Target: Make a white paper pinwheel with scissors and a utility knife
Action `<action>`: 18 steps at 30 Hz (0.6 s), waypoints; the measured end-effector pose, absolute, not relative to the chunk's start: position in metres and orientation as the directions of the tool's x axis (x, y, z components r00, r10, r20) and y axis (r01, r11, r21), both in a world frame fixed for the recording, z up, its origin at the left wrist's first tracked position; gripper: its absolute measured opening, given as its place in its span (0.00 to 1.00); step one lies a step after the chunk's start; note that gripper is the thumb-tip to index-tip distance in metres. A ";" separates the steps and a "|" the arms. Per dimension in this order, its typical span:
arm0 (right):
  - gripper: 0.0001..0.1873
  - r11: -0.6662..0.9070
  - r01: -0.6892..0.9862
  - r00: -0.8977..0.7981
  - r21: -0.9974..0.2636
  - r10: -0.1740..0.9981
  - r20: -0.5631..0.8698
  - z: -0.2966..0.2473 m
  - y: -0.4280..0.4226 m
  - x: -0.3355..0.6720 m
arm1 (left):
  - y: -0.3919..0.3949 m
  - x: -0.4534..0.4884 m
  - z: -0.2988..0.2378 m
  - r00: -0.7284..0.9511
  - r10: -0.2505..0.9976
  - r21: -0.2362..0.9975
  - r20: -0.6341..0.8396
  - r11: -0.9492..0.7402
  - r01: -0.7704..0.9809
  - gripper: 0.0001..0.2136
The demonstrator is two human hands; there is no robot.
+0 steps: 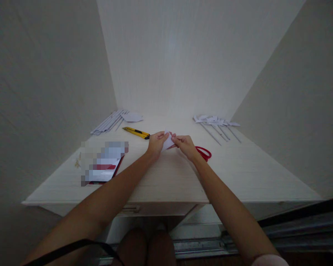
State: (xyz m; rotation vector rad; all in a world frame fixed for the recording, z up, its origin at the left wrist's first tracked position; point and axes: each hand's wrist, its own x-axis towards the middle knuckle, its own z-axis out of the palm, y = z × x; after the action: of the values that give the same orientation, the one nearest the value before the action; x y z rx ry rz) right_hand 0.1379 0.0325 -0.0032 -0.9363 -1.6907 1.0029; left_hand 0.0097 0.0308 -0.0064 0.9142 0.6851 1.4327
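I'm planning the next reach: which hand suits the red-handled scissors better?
Probably the right hand: the red-handled scissors lie beside its wrist; the left hand is farther off. Both hold white paper.

I face a pale back wall [169, 66] in dim light, between a grey left wall [50, 81] and right wall [296, 92], at a whitish desk [246, 177] with a drawer [163, 208].

Left hand [155, 145] and right hand [186, 146]: one each, bare, with slim fingers [178, 140]. Forearms [224, 195]: two, bare, slender, widening away from the fingers. Sleeve [269, 260]: one visible, pale pinkish, edge rounded, far behind the right fingers. Strap [80, 243]: one, black, narrow, curved, well behind the left fingers. Knees [133, 240]: two, rounded, below and behind the fingers; covering too dim to tell.
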 end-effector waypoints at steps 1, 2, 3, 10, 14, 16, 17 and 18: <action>0.17 0.396 0.166 -0.278 -0.903 0.897 0.343 -0.005 0.034 0.138 | 0.031 0.010 -0.006 0.079 0.989 0.842 0.129 -0.067 -0.536 0.09; 0.17 0.416 0.193 -0.270 -0.889 0.893 0.360 -0.006 0.034 0.138 | 0.030 0.010 -0.005 0.104 0.986 0.835 0.128 -0.051 -0.547 0.09; 0.16 0.433 0.226 -0.260 -0.872 0.890 0.374 -0.006 0.035 0.138 | 0.030 0.010 -0.004 0.130 0.983 0.831 0.128 -0.035 -0.555 0.09; 0.15 0.566 0.386 -0.325 -0.728 0.822 0.467 -0.001 0.027 0.135 | 0.034 0.006 -0.003 0.198 0.978 0.896 0.070 0.025 -0.443 0.07; 0.15 0.582 0.421 -0.332 -0.696 0.813 0.478 0.002 0.024 0.136 | 0.035 0.006 -0.005 0.183 0.980 0.914 0.083 -0.002 -0.406 0.07; 0.14 0.584 0.413 -0.328 -0.699 0.811 0.484 0.001 0.024 0.135 | 0.035 0.006 -0.005 0.174 0.979 0.913 0.102 -0.022 -0.408 0.08; 0.14 0.581 0.411 -0.325 -0.702 0.813 0.483 0.001 0.024 0.135 | 0.035 0.007 -0.005 0.162 0.981 0.914 0.110 -0.037 -0.403 0.08; 0.14 0.576 0.409 -0.317 -0.708 0.817 0.482 0.001 0.024 0.134 | 0.035 0.008 -0.005 0.138 0.983 0.920 0.122 -0.060 -0.388 0.08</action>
State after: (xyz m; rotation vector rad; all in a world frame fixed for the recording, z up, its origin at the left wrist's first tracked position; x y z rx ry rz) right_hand 0.1336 0.0240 0.0007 -0.9853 -1.9360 0.5903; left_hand 0.0078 0.0346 -0.0050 1.0514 0.7583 1.3184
